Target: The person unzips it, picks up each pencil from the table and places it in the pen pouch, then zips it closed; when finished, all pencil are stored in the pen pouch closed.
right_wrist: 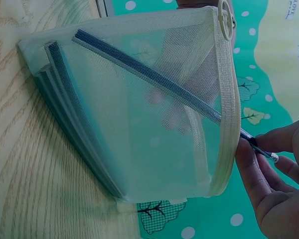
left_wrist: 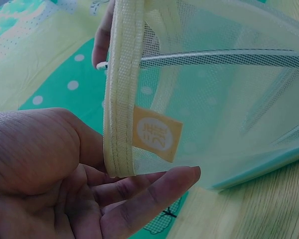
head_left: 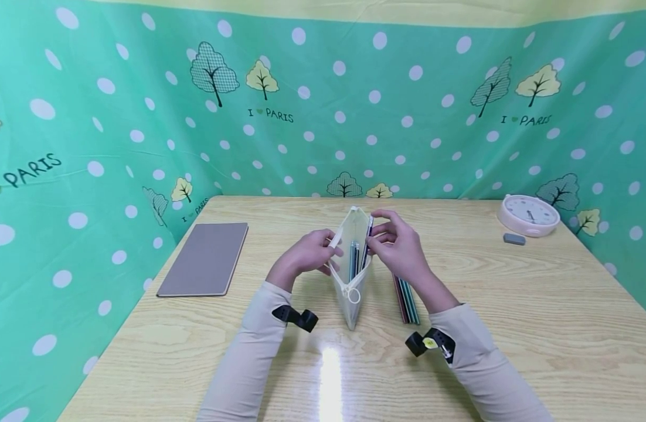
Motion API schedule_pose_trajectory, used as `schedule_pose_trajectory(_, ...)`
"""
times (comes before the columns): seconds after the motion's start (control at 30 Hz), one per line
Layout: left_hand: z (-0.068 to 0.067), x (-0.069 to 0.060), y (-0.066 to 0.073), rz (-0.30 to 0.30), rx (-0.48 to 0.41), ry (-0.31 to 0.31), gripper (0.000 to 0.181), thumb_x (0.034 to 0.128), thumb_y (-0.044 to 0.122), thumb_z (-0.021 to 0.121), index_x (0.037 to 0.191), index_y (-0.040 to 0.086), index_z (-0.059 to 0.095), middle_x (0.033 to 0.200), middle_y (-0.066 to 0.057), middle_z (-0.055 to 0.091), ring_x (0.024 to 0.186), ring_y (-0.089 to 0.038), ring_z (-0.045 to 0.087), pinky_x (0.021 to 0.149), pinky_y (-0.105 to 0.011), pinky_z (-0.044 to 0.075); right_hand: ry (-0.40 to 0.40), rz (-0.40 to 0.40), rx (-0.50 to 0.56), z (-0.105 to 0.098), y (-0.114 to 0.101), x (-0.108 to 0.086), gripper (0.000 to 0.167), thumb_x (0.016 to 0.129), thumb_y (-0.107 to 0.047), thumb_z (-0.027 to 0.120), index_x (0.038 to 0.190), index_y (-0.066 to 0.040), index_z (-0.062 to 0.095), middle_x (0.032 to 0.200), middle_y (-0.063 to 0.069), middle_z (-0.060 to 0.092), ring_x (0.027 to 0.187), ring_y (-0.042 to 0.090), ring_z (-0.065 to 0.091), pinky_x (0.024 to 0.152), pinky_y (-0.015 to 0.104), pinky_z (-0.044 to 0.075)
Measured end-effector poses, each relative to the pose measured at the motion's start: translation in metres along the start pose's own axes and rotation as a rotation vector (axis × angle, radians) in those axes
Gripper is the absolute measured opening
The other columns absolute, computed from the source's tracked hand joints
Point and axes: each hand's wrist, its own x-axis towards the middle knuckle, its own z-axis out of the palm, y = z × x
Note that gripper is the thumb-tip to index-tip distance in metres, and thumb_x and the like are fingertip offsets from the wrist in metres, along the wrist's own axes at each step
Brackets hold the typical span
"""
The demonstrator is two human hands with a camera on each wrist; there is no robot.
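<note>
Dark-blue pencil slants from the right grip into a mesh pouch.

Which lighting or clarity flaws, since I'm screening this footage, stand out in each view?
Head view: a bright white glare streak on the table, between the forearms, with soft shadows under them; left wrist view: dim, the left hand darkly shaded; right wrist view: also dim, the mesh pouch veiling the pencils inside.

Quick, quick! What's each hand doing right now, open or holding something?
Left hand: closed, holding the edge of the mesh pouch.
Right hand: closed, pinching a dark pencil that's partly inside it.
</note>
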Motion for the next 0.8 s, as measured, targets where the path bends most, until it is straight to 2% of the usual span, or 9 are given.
schedule_pose_trajectory(0.23,0.0,0.0,0.0,0.006,0.001,-0.006,0.023,0.1046,0.002,0.05,0.124,-0.008,0.055,0.124,-0.03,0.065,0.086,-0.032,0.073,0.074,-0.036,0.066,-0.001,0.01,-0.001,0.001,0.002,0.001,0.046,0.092,0.01,0.066,0.136,0.004,0.054,0.102,0.028,0.069,0.083,0.037,0.073,0.068,0.023,0.063)
schedule_pose_trajectory(0.37,0.0,0.0,0.0,0.004,0.004,-0.01,0.026,0.1046,0.002,0.049,0.127,-0.01,0.054,0.125,-0.03,0.064,0.086,-0.03,0.073,0.074,-0.036,0.066,-0.002,0.012,-0.001,0.001,0.003,0.001,0.046,0.092,0.009,0.066,0.136,0.003,0.055,0.103,0.028,0.069,0.083,0.037,0.073,0.071,0.038,0.066)
schedule_pose_trajectory(0.4,0.0,0.0,0.0,0.004,0.004,-0.011,0.027,0.1045,0.002,0.049,0.128,-0.011,0.053,0.126,-0.031,0.064,0.086,-0.03,0.073,0.074,-0.036,0.066,-0.001,0.009,0.002,0.001,0.003,0.001,0.045,0.092,0.009,0.066,0.135,0.004,0.055,0.102,0.028,0.069,0.082,0.036,0.073,0.071,0.038,0.066)
schedule_pose_trajectory(0.6,0.0,-0.001,0.0,0.008,0.003,-0.012,0.027,0.1045,0.002,0.048,0.128,-0.011,0.053,0.125,-0.03,0.065,0.086,-0.031,0.073,0.074,-0.037,0.066,0.0,0.028,0.03,-0.001,0.003,0.001,0.036,0.096,0.007,0.062,0.131,0.006,0.06,0.1,0.027,0.068,0.074,0.02,0.07,0.067,0.027,0.065)
schedule_pose_trajectory(0.8,0.0,0.0,0.0,0.011,0.01,-0.004,0.024,0.1051,0.002,0.049,0.125,-0.009,0.054,0.121,-0.027,0.067,0.084,-0.03,0.072,0.073,-0.037,0.066,0.002,0.071,0.034,-0.011,0.001,0.004,0.033,0.098,0.003,0.058,0.13,0.008,0.061,0.098,0.024,0.066,0.068,0.01,0.068,0.066,0.027,0.065)
